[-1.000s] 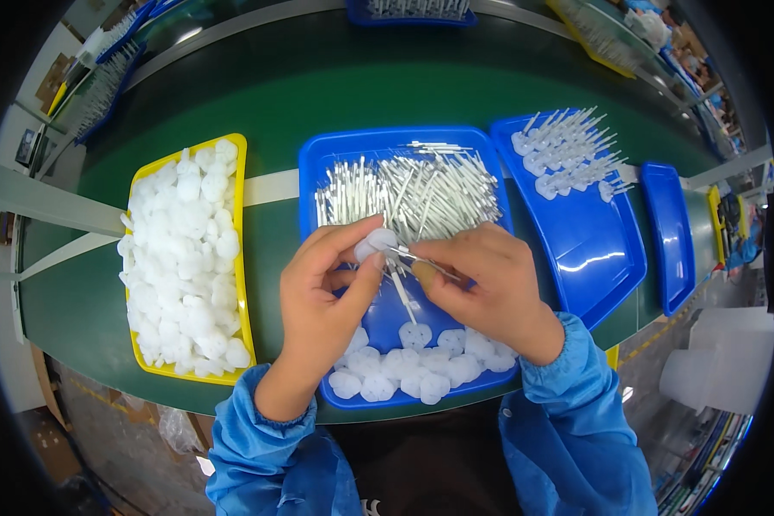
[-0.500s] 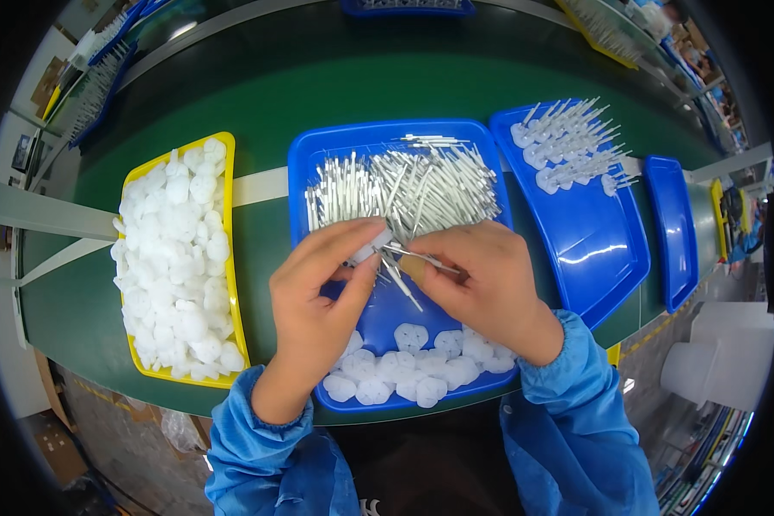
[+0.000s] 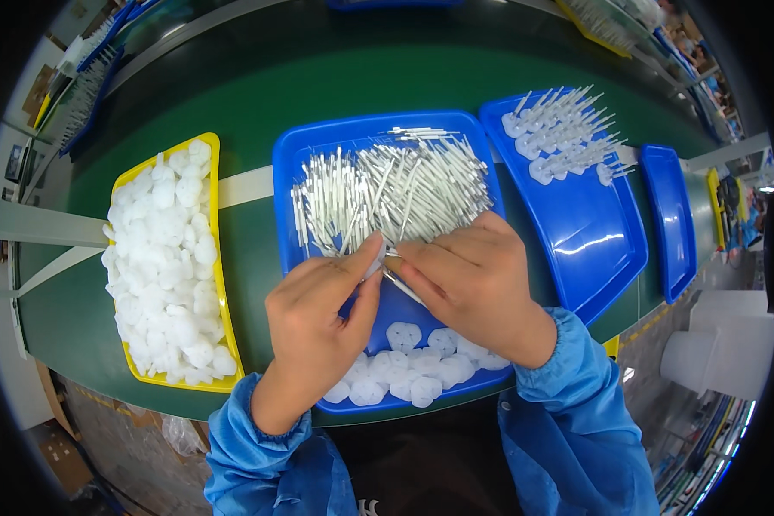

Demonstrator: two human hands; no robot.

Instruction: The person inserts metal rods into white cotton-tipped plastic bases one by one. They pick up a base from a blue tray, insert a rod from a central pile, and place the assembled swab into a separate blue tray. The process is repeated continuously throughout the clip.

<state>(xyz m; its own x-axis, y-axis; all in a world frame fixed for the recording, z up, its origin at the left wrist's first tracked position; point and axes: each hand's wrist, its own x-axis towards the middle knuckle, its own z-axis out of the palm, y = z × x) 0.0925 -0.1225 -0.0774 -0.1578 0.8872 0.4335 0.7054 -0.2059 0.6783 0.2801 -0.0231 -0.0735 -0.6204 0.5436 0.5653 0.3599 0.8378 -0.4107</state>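
Both hands meet over the lower middle of a blue tray (image 3: 385, 316). Pinched between the thumb and fingertips of my left hand (image 3: 318, 316) is a small white translucent plastic disc (image 3: 374, 261), mostly covered by the fingers. My right hand (image 3: 482, 288) is closed on thin rods (image 3: 402, 285), whose ends stick out below its fingertips and touch or nearly touch the disc. Many white-and-metal rods (image 3: 404, 185) lie heaped in the tray's far half. More white discs (image 3: 404, 370) lie along its near edge.
On the left stands a yellow tray (image 3: 224, 314) heaped with white plastic pieces (image 3: 168, 267). To the right, a blue tray (image 3: 589, 245) carries rows of discs with upright rods (image 3: 563, 138). Beyond it lies a narrower blue tray (image 3: 669, 224). All rest on a green table (image 3: 258, 86).
My hands have drawn closer together, and the right fingertips now press up to the disc. The rods, spread out before, are now mostly hidden. The whole view has shifted slightly.
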